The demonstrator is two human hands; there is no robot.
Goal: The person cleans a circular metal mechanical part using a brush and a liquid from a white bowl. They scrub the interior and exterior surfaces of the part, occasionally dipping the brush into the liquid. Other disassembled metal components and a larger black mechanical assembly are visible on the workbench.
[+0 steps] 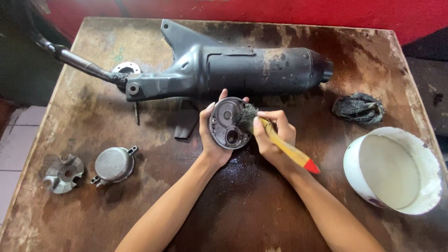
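Stained wooden table (116,205), red wall (280,11)

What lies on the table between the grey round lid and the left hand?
Nothing: between the grey round lid and the left hand, the head view shows only bare, stained table.

At twelve o'clock a matt dark metal exhaust (242,70) lies on the stained, worn wooden table (93,205); at four, a glossy white plastic tub (427,186).

yellow red-tipped brush (287,148), white bowl (354,161), black exhaust (242,70)
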